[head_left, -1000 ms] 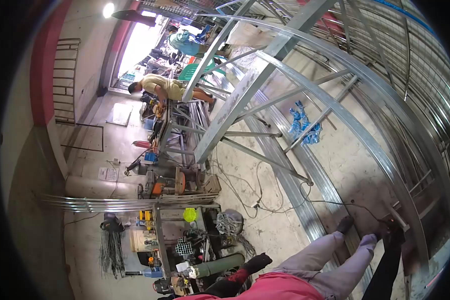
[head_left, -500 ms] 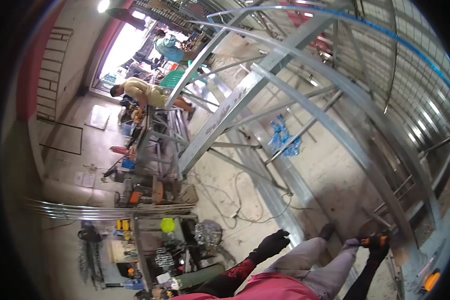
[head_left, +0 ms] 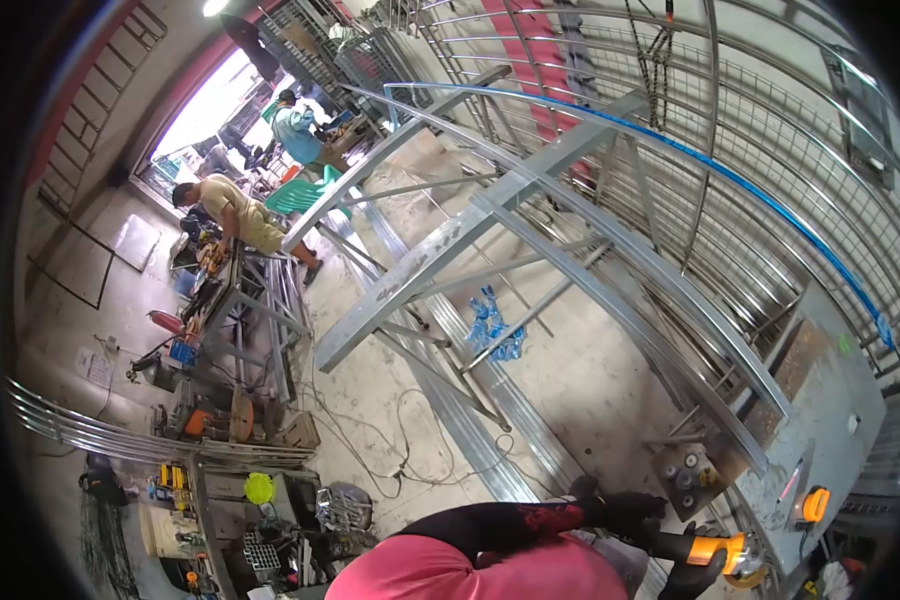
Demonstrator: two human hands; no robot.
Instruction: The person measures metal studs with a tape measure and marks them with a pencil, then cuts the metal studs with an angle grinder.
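On my feed, a paper (head_left: 95, 368) on the far-left wall has writing too small to read. Below it, a bench (head_left: 202, 478) is crowded with tools, with a yellow round thing (head_left: 259, 487) near its right edge. Farther back, a person in a yellow shirt (head_left: 225, 205) bends over a steel stand (head_left: 260, 300). A long steel frame (head_left: 450, 240) slants over the floor (head_left: 370, 390), and a blue bundle (head_left: 495, 325) lies under it. At the bottom right, both gloved hands meet at an orange grinder (head_left: 718, 548), held off the floor beside the frame's lower end. The left hand (head_left: 625, 510) rests at its black rear; I cannot tell whether it grips. The right hand (head_left: 692, 575) is wrapped around the orange body from below.
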